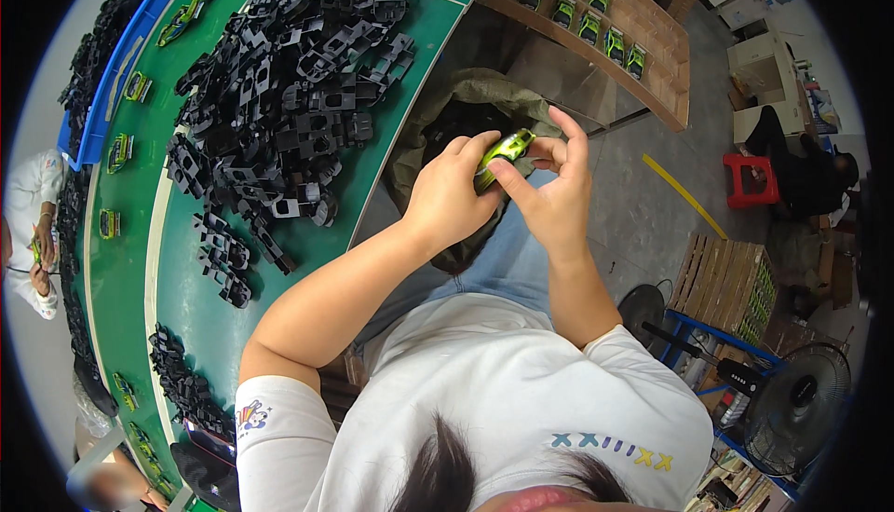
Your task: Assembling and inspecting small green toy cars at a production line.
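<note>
In front of my lap I hold a small bright green and black toy car [510, 145], tilted with one end up to the right. My left hand [449, 191] is closed on it, fingers over the far side. My right hand [561, 197] pinches its other side, thumb against the car and index finger raised; part of the grip is hidden. Beneath the hands, between my knees, stands an open olive sack [403, 153] with a dark inside. To the left, a large heap of black plastic toy car chassis [298, 107] lies on the green table [186, 274].
A wooden tray [670, 93] with several green toy cars stands at the far right. More toy cars [120, 152] sit along a green strip beside a blue bin [93, 135]. Two people work along the left. Right: red stool [751, 197], fan [801, 400], stacked wooden trays [712, 274].
</note>
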The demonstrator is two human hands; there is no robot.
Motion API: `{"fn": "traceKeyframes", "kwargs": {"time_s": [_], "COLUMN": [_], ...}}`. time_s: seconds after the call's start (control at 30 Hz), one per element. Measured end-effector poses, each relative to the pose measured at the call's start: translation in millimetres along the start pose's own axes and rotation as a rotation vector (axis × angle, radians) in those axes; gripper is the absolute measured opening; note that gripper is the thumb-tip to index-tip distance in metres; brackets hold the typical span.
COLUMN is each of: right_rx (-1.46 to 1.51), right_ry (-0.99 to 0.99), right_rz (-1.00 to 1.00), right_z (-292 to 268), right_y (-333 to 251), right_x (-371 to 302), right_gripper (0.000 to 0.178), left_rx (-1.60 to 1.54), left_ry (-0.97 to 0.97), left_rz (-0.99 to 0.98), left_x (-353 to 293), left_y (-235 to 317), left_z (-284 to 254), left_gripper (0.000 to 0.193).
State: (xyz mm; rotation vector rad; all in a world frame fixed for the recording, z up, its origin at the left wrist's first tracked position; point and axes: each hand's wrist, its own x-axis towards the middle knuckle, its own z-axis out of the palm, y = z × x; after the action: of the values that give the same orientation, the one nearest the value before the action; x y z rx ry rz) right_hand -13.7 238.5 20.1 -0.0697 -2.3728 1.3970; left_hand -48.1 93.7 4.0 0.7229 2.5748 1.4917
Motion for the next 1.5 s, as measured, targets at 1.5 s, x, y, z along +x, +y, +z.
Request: {"fn": "traceKeyframes", "kwargs": {"time_s": [1.5], "right_rx": [0.859], "right_ry": [-0.288], "right_rz": [0.316], "right_z": [-9.5], "right_y": [21.2], "right_x": [14.1], "right_gripper": [0.057], "left_rx": [-1.202], "left_ry": [-0.259], "left_rz": [-0.444], "left_x": [16.7], "left_y": [2.6], "left_z": [-16.6], "left_gripper": [0.042]}}
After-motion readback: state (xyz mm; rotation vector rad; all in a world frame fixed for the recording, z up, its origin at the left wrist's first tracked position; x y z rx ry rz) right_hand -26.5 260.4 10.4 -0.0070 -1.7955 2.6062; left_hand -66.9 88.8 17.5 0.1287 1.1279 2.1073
